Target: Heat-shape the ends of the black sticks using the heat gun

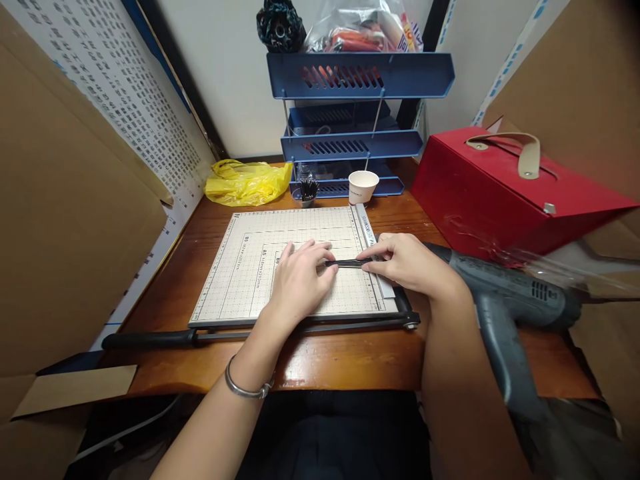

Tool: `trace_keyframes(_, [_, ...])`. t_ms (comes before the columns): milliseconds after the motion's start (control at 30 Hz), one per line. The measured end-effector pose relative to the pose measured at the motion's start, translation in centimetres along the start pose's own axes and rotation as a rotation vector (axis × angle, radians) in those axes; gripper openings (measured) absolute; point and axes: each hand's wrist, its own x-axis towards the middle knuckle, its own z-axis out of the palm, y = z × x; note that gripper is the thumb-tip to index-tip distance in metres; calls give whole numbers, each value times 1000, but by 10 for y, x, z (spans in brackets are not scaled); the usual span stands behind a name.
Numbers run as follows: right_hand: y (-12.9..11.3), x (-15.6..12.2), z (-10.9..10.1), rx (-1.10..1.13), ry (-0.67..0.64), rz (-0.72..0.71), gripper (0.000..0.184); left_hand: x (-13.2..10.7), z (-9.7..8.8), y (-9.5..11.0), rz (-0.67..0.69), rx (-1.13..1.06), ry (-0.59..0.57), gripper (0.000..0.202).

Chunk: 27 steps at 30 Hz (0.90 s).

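A thin black strip (pixel 349 263) lies across the gridded board of a paper cutter (pixel 250 267). My left hand (pixel 299 280) rests on the board with its fingertips pinching the strip's left end. My right hand (pixel 407 263) pinches the right end near the cutter's ruler edge (pixel 369 233). The cutter's black blade arm (pixel 210 335) lies flat along the board's near edge.
A grey heat gun (pixel 505 300) lies on the wooden desk (pixel 340 360) by my right forearm. A red box (pixel 500 187) stands at the right. A white paper cup (pixel 363 186), blue stacked trays (pixel 357 143) and a yellow bag (pixel 247 181) sit behind. Cardboard walls flank both sides.
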Motion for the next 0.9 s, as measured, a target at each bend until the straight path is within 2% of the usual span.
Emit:
trace_keyframes(233, [1,0,1,-3,9,-4,22,-3,1,1,-10,18,12,9])
trace_keyframes(300, [0,1,2,1,11,-3,22,-10,1,7,18,68,22,18])
trace_keyframes(433, [1,0,2,51,-17,23,22,-33,5,24,149,201,-26,55])
trace_keyframes(600, [0,0,2,51,-29,6,20,-45,14,34,158,266,-91,69])
trace_keyframes(700, [-2,1,5,-13,46,-21,30,-45,17,31,166,263,-86,69])
trace_keyframes(800, [-9,-4,12,-110,227,3,46,-45,17,30,176,246,-73,68])
trace_keyframes(900, [-20,-20,25,-186,308,-2,42,-46,16,30,183,230,-63,67])
